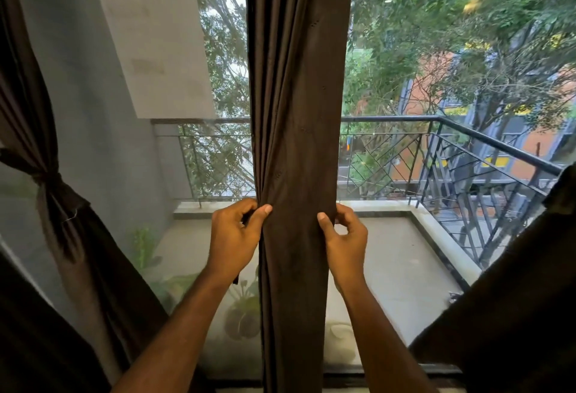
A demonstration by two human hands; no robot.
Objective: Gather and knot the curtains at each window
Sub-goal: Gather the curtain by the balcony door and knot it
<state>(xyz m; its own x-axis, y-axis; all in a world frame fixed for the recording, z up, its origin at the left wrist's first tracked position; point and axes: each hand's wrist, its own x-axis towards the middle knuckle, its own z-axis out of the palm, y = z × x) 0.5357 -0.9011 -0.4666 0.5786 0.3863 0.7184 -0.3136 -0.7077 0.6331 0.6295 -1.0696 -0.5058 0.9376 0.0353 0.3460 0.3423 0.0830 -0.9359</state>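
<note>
We are standing at a window, looking out through the glass (389, 252) onto a balcony, and the dark brown curtain (296, 112) we are working on hangs straight down the middle of our view, already bunched into a narrow column of folds. Our left hand (235, 236) grips its left edge, thumb laid on the front of the cloth and the other fingers curled round behind the fold. Our right hand (346, 236) does the same on the right edge, thumb pressed on the front, fingers wrapped round the back of the cloth. Both hands sit at about the same height, with the full width of the gathered column between them (no knot in it that we can see). Below our hands the cloth hangs on down to the bottom of the frame.

To our left a second curtain (46, 174) is cinched in at the middle, its cloth flaring out again beneath the tie. At the far right, more dark cloth (514, 314) fills the lower corner; we cannot tell whether it is knotted.

Outside, a black metal railing (467, 143) runs round the balcony floor (405, 268), a potted plant (243, 314) stands close to the glass just left of the middle curtain, and trees (452, 34) and an orange building (436, 93) lie beyond
</note>
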